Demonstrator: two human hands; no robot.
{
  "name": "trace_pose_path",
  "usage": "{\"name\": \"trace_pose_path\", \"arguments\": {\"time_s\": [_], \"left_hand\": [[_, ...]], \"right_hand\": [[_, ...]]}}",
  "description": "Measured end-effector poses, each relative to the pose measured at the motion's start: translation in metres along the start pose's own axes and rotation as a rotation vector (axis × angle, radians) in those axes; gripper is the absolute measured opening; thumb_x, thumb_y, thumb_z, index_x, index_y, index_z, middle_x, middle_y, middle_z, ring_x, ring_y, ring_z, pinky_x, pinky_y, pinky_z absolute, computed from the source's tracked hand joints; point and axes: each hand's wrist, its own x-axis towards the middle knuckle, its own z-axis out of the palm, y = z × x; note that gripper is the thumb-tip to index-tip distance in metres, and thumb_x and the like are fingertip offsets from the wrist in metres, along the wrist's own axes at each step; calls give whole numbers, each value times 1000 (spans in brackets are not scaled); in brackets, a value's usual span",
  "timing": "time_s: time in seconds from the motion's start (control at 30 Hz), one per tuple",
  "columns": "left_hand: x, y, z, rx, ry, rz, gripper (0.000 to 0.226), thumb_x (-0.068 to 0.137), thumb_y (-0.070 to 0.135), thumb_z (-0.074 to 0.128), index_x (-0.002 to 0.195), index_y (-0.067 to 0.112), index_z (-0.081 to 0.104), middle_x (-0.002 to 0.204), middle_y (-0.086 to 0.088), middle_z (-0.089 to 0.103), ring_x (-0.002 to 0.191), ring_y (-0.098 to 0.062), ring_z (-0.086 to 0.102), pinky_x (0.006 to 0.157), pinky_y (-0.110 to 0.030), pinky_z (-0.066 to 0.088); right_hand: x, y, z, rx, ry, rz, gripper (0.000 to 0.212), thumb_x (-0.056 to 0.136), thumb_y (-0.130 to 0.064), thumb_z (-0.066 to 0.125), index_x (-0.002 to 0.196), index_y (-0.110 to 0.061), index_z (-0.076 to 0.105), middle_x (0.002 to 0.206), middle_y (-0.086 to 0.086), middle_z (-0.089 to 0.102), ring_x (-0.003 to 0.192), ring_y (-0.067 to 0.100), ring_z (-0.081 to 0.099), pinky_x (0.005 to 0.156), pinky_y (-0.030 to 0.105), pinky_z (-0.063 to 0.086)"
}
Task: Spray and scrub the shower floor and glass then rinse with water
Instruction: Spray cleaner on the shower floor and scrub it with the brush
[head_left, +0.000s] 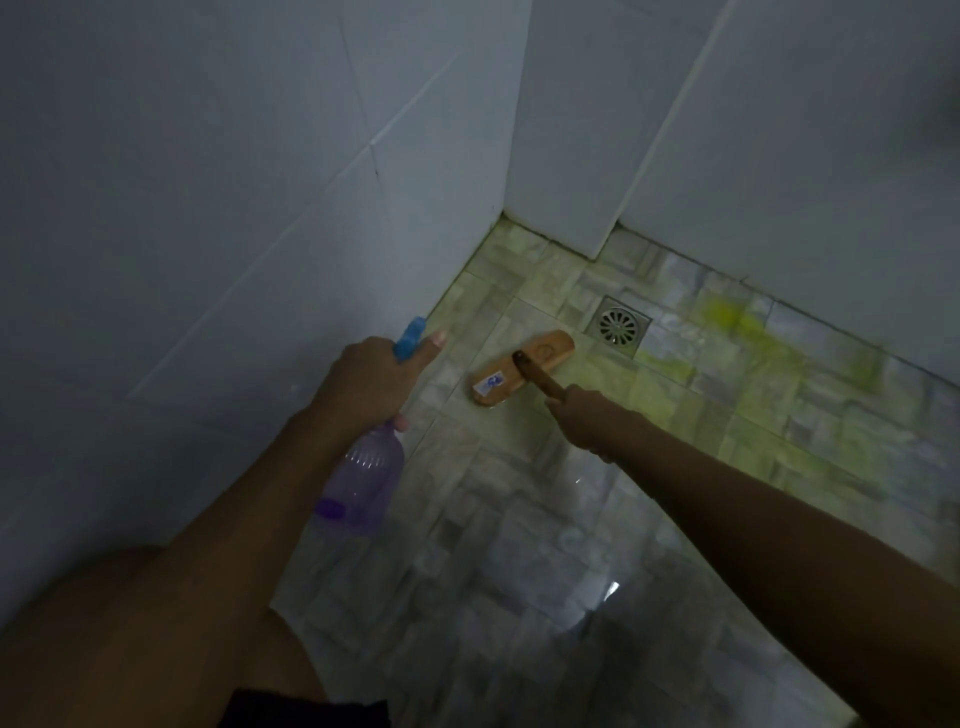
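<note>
My left hand (366, 382) grips a clear purple spray bottle (366, 480) by its neck, with the index finger stretched along the blue nozzle (410, 339). The nozzle points toward the corner where the floor meets the left wall. My right hand (584, 415) holds the wooden handle of a scrub brush (522, 371). Its wooden head lies flat on the tiled shower floor (519, 519), just left of the drain. Yellow-green cleaner streaks the tiles near the back wall and the corner.
A round metal drain grate (618, 326) sits in the floor beside the brush head. White tiled walls (260, 208) close in on the left and at the back. My bare knee (104, 597) is at the lower left. The near floor shines wet.
</note>
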Motion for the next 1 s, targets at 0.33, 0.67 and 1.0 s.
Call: {"name": "trace_pose_path", "arguments": {"time_s": [0.33, 0.67, 1.0], "left_hand": [[3, -1, 6, 37, -17, 17, 81, 88, 75, 48, 90, -4, 68, 81, -23, 73, 50, -25, 71, 66, -44, 60], [7, -5, 8, 64, -23, 10, 80, 85, 78, 46, 87, 1, 68, 79, -21, 73, 52, -25, 71, 69, -45, 62], [4, 1, 8, 79, -16, 85, 73, 88, 75, 44, 93, 5, 61, 85, -20, 71, 46, -17, 69, 55, -34, 53]], "right_hand": [[-7, -8, 3, 42, -18, -6, 45, 107, -39, 32, 133, -4, 46, 123, 17, 56, 96, 30, 61, 77, 37, 51], [-9, -12, 3, 55, 7, 29, 43, 106, -40, 35, 127, -5, 48, 97, 8, 54, 68, 18, 54, 53, 29, 43], [-13, -16, 3, 92, 3, 50, 45, 106, -43, 34, 127, -6, 47, 84, 4, 50, 64, 18, 55, 46, 29, 42]]}}
